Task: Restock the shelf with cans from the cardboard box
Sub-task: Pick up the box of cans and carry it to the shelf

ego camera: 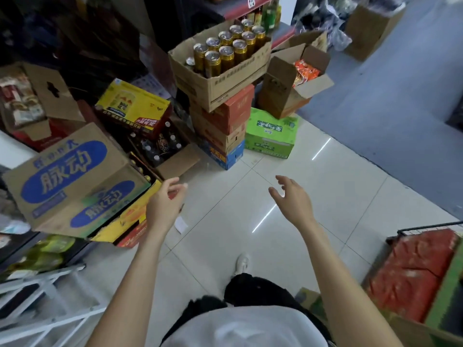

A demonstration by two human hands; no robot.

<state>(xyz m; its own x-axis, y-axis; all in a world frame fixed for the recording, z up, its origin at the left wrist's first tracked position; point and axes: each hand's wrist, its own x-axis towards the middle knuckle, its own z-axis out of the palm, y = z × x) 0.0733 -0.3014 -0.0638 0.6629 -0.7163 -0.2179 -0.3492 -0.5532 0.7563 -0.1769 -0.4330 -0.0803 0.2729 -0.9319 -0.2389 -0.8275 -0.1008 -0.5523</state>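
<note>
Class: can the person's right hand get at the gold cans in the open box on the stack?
Probably yes. The right hand is empty, the cardboard box is open-topped, the gold cans stand exposed, and only bare floor lies between.

- The large brown cardboard carton with blue oval labels [72,181], at the left, carries the white Chinese characters "脉动" on its top oval, and the same two characters again on the blue oval of its side face.
- The flat yellow carton with a can picture [132,106], the green carton on the floor [270,132] and the open brown cardboard box of gold cans [225,78] have print too blurred to read.
</note>
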